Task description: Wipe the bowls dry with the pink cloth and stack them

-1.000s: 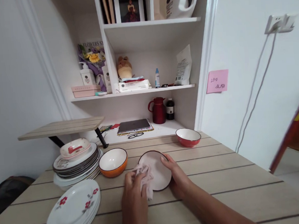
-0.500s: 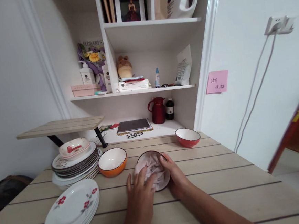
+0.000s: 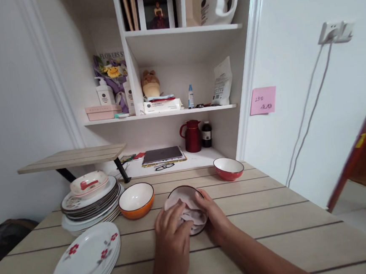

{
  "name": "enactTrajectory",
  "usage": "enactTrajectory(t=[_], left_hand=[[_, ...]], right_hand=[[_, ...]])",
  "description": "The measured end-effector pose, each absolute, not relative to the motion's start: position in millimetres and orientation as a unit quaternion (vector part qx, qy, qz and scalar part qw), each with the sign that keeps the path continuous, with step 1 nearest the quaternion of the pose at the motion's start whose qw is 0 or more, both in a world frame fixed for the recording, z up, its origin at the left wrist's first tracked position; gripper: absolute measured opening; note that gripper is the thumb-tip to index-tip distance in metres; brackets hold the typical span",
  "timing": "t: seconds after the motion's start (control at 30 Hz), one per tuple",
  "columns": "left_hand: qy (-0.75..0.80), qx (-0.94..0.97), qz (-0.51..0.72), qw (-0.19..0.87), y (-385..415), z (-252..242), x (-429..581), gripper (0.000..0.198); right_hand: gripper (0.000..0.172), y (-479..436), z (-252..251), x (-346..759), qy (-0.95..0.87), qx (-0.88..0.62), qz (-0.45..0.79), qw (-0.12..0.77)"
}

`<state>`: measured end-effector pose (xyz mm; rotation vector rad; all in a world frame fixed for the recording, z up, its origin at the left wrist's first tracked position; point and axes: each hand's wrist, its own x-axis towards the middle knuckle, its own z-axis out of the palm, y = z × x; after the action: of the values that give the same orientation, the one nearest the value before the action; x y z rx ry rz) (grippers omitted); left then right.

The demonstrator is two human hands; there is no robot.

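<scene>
A dark-rimmed bowl (image 3: 183,193) is tilted toward me at the middle of the table. My right hand (image 3: 217,218) grips its right side, with the thumb over the rim and the fingers hidden behind. Inside the bowl, my left hand (image 3: 171,227) presses a crumpled pale pinkish cloth (image 3: 194,216) with bent fingers. To the left stands an orange bowl (image 3: 136,200) with a white inside, apart from my hands. A red bowl (image 3: 229,169), also white inside, sits farther back on the right.
White plates with red flowers (image 3: 86,258) are stacked at front left. Behind them, a patterned square bowl (image 3: 89,184) tops another plate stack (image 3: 90,207). A small raised shelf (image 3: 73,158) stands at back left. Glasses (image 3: 164,166), a laptop (image 3: 162,154) and a red jug (image 3: 192,136) lie beyond.
My left hand has shifted within the bowl, its fingers more curled, and the cloth has bunched lower, baring more of the bowl's upper inside. My right hand keeps its hold. The view shifted slightly.
</scene>
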<state>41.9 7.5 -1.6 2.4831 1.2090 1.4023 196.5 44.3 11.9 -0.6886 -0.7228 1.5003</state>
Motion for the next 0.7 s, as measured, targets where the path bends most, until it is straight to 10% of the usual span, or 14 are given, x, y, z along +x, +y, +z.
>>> enactTrajectory(t=[0.2, 0.7], left_hand=[[0.424, 0.705, 0.551, -0.138, 10.8, -5.8, 34.1, 0.031], [0.516, 0.656, 0.53, -0.153, 24.8, -7.7, 31.1, 0.032]], right_hand=[[0.04, 46.4, 8.5, 197.7, -0.327, -0.304, 0.651, 0.615], [0.04, 44.2, 12.6, 200.0, -0.348, -0.32, 0.653, 0.591]])
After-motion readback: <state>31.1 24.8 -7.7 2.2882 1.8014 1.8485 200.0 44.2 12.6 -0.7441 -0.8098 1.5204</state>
